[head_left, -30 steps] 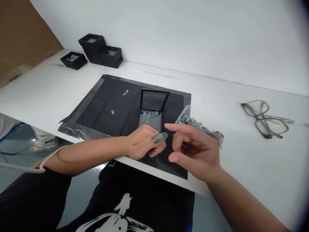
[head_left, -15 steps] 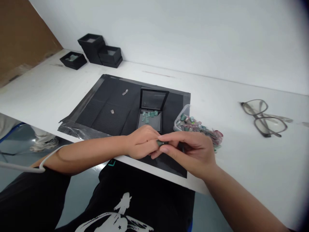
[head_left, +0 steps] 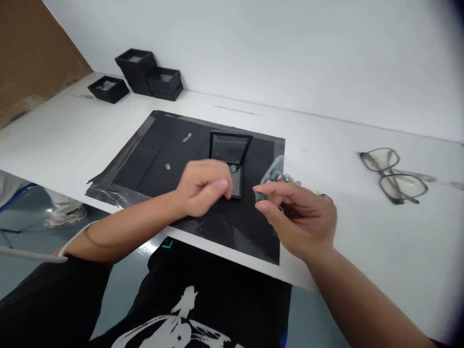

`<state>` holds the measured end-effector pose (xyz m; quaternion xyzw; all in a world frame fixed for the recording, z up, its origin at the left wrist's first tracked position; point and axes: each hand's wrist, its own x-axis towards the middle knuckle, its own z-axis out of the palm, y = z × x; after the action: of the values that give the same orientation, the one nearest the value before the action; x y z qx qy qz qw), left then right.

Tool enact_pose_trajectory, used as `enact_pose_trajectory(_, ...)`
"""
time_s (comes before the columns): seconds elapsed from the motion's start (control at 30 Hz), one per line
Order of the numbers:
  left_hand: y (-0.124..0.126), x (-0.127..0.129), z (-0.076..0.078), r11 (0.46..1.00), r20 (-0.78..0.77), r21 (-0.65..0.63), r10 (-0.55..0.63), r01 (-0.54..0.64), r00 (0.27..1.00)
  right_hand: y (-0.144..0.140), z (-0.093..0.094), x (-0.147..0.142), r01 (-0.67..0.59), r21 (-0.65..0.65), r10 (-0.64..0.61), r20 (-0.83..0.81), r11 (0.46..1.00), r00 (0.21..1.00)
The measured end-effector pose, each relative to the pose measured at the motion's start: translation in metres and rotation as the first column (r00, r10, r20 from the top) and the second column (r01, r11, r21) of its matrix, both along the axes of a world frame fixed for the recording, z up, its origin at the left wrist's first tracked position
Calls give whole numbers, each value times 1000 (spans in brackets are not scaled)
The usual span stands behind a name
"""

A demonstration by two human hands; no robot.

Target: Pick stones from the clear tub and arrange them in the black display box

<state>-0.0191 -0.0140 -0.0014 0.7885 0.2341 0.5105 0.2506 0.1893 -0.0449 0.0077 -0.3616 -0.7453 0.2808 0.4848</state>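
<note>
Right hand (head_left: 300, 217) pinching green stone (head_left: 260, 196) just beside plastic bag (head_left: 277, 169) of stones. Left hand (head_left: 203, 188) loosely curled, empty, over open black box (head_left: 230, 159) holding green stones. Three black boxes (head_left: 145, 75) far left on counter (head_left: 344, 203).

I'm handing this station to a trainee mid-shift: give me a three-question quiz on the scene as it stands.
1. True or false: the right hand pinches a small green piece between thumb and forefinger.
2. Which lies on the white table to the right of the black mat?
A. scissors
B. a pair of glasses
C. a mug
3. Fill in: the left hand hovers in front of the small open black ____ on the mat.

Key
1. True
2. B
3. box; its lid stands up and green pieces lie inside.
</note>
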Motion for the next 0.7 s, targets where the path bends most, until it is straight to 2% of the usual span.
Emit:
enact_pose_trajectory(0.07, 9, -8, 3, 963, 136, 46, 259, -267, 956, 5, -2, 3, 17, 71, -24, 112, 997, 993)
enact_pose_trajectory(0.13, 20, -18, 3, 887, 187, 75, 436, -455, 881, 12, -6, 7, -24, 154, -23, 298, 988, 954)
enact_pose_trajectory(0.2, 30, -26, 0, 828, 130, 63, 546, -557, 828, 18, -9, 12, -81, 230, -43, 488, 970, 872)
enact_pose_trajectory(0.27, 38, -32, -5, 783, -5, 37, 621, -621, 784, 24, -11, 18, -94, 281, -99, 602, 955, 792)
enact_pose_trajectory(0.37, 47, -36, -12, 772, -208, -53, 612, -633, 763, 29, -11, 27, -36, 313, -188, 654, 949, 733)
enact_pose_trajectory(0.5, 53, -33, -22, 808, -281, -256, 463, -530, 841, 34, -12, 30, -15, 367, -264, 696, 930, 668)
enact_pose_trajectory(0.6, 54, -30, -26, 828, -263, -314, 395, -465, 880, 37, -19, 21, -110, 358, -206, 733, 927, 648)
enact_pose_trajectory(0.7, 51, -28, -26, 869, -235, -293, 340, -400, 911, 40, -28, 9, -188, 286, -103, 761, 940, 640)
